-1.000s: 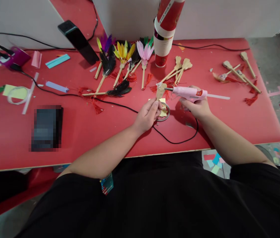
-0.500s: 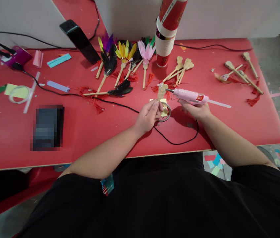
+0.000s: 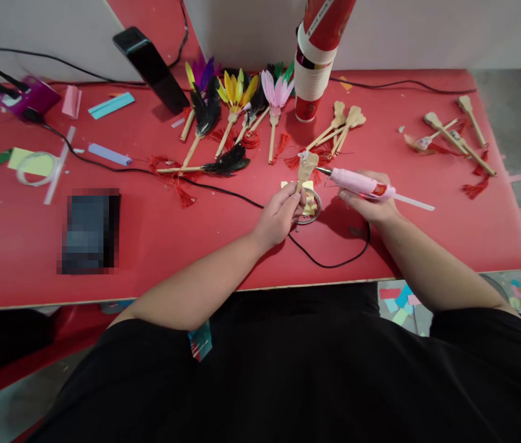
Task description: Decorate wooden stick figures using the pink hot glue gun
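Seemingly light and stiff from afar, the wooden paddle (image 3: 307, 165) suits my left hand (image 3: 280, 213) pinching its stem (image 3: 298, 186), beside the glue gun (image 3: 355, 183) my right hand (image 3: 375, 208) clasps.

head camera looks forward and down over both hands (image 3: 281, 214)

on the table (image 3: 186, 258), feathered sticks (image 3: 235, 92) sit left of the stacked paper cups (image 3: 313, 80); wooden sticks (image 3: 462, 146) lie near the right end, a power adapter (image 3: 41, 101) towards the left. the tape roll (image 3: 319, 209) lies before the cups, left of the glue gun (image 3: 357, 183).
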### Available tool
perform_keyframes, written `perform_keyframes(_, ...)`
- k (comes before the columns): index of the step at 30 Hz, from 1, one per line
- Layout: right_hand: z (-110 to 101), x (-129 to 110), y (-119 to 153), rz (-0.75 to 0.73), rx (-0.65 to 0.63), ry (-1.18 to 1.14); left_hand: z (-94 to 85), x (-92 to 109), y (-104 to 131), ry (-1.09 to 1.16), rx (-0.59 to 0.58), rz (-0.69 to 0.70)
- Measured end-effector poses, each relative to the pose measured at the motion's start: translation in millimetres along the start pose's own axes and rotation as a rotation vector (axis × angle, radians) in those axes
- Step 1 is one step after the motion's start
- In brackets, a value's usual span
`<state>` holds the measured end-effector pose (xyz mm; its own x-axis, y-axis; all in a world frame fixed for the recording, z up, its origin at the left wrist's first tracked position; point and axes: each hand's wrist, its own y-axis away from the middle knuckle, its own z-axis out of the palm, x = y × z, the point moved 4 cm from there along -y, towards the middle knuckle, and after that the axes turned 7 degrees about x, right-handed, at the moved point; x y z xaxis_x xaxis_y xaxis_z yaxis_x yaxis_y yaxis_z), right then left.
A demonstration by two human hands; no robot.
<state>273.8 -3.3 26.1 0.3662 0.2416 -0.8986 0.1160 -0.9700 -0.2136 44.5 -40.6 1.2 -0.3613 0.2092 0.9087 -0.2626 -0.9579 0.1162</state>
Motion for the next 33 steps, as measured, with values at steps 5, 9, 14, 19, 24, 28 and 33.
perform_keyframes(5,7,-9,2,-0.02,-0.048,0.036,1.0,4,-3,-0.036,0.015,0.064)
perform_keyframes(9,11,-18,2,-0.019,-0.051,0.102,-1.3,2,-6,-0.014,0.048,0.042)
perform_keyframes(14,14,-17,0,-0.024,-0.062,0.188,-3.0,-5,-5,0.031,0.029,-0.05)
perform_keyframes(19,14,-16,-3,-0.054,-0.055,0.231,-1.8,-5,-5,0.054,0.005,-0.092)
perform_keyframes(24,15,-17,-1,-0.048,-0.05,0.237,-0.5,-9,-5,0.061,0.002,-0.113)
perform_keyframes(28,19,-11,1,-0.022,-0.086,0.255,-0.8,-13,-4,0.053,0.025,-0.129)
perform_keyframes(33,19,-4,0,-0.02,-0.067,0.313,0.7,-10,-6,0.107,-0.026,-0.162)
